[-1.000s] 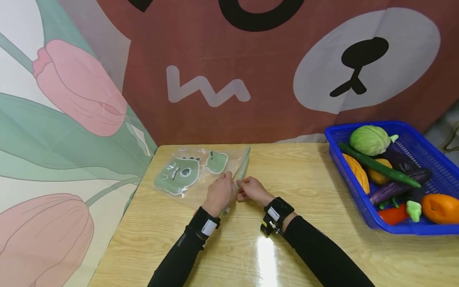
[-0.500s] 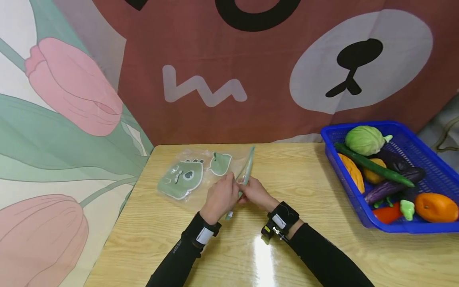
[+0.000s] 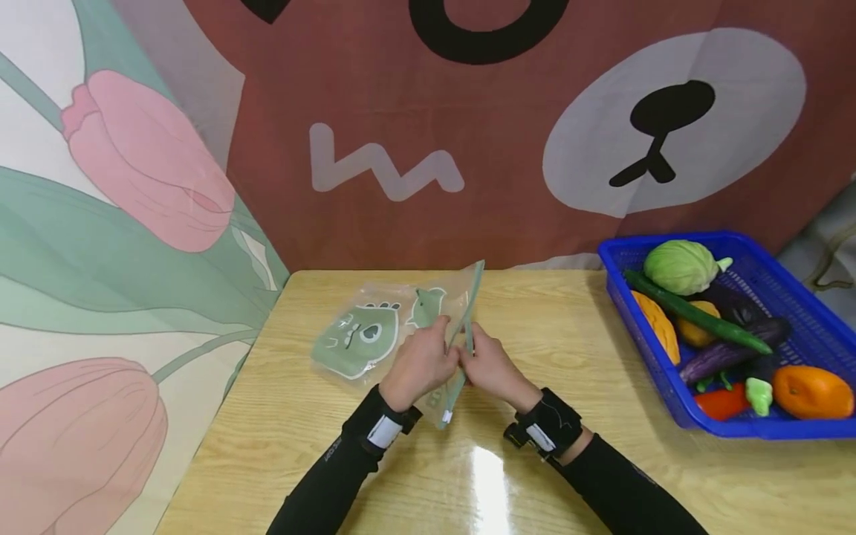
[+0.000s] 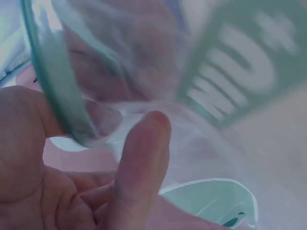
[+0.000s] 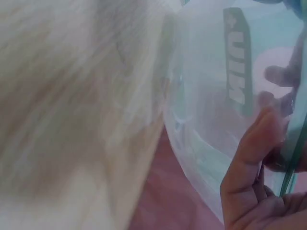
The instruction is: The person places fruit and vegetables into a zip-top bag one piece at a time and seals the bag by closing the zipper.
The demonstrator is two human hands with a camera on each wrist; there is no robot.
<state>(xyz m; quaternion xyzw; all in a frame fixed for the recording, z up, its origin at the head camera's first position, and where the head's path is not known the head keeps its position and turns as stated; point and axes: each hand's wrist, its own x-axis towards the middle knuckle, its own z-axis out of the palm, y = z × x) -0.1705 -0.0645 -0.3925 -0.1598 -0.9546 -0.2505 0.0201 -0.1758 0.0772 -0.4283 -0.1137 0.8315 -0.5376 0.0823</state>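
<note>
A clear zip bag [image 3: 357, 338] with a green cartoon face printed on it lies partly on the table, its green zip edge lifted on the right side. A small white slider [image 3: 446, 416] sits at the near end of that edge. My left hand [image 3: 421, 364] pinches the bag's mouth from the left. My right hand [image 3: 493, 365] grips the opposite side of the mouth, the two hands close together. The mouth gapes a little between them. In the left wrist view, clear plastic covers some of the fingers; in the right wrist view, bent fingers [image 5: 252, 153] hold the green-edged film.
On the right, a blue plastic basket [image 3: 709, 429] holds a cabbage [image 3: 682, 267], a cucumber [image 3: 695, 310], an eggplant [image 3: 715, 360], an orange pumpkin-like piece [image 3: 814, 391] and other produce. A printed cloth [image 3: 508, 223] hangs behind the wooden table [image 3: 555, 334].
The bag has shifted right and its zip edge has risen and spread at the mouth. My right wrist has moved to the right and nearer; the slider end now shows between my wrists.
</note>
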